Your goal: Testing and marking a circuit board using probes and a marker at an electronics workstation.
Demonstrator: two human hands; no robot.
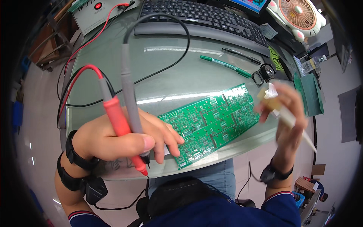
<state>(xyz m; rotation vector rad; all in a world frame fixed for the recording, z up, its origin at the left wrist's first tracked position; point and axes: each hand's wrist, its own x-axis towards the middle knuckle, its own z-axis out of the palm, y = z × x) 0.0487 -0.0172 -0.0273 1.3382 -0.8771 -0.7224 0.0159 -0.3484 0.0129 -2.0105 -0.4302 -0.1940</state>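
green circuit board (210, 126), between both hands (104, 140) (292, 108)

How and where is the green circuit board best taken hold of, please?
The circuit board is probably best gripped by its two long edges near the right end, from above on the right: it is thin, lies flat on the table, its face is full of fine detail, and the left hand covers part of its left end.

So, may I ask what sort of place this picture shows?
Probably an electronics test or repair bench: a green circuit board lies on the glossy tabletop, and the left hand holds a red probe and a grey probe, both with cables.
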